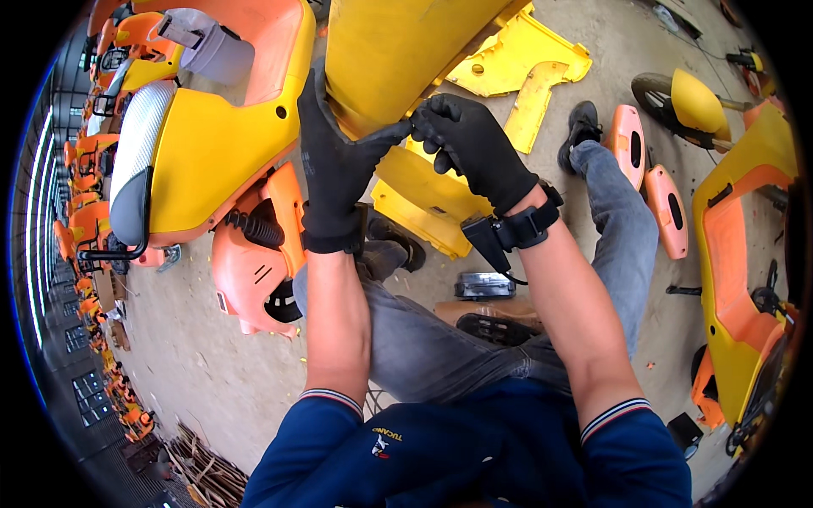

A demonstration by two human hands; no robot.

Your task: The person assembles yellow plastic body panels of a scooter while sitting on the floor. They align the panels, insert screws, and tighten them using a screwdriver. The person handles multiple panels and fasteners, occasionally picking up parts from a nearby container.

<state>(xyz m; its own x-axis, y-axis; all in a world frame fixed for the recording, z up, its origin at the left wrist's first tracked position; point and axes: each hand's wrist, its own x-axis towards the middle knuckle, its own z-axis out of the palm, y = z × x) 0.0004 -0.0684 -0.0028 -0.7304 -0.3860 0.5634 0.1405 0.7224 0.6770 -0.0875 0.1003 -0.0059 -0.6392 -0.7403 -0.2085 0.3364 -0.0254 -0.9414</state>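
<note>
A long yellow plastic panel (381, 63) stands in front of me at the upper middle. My left hand (334, 165), in a black glove, grips its lower left edge, fingers up along the side and thumb stretched right across the bottom. Close to that thumb tip, my right hand (470, 140), gloved too, has its fingertips pinched together by the panel's lower right edge. Whatever sits in that pinch is too small to make out. Behind and below lie more yellow panels (542, 72) on the floor.
A yellow-and-orange scooter body (207, 161) stands close on my left, with a pink-orange shell (246, 262) below it. Two oval pink-orange parts (666, 212) lie right of my leg. Another scooter frame (720, 279) stands far right. A clear-lensed lamp (484, 285) rests between my legs.
</note>
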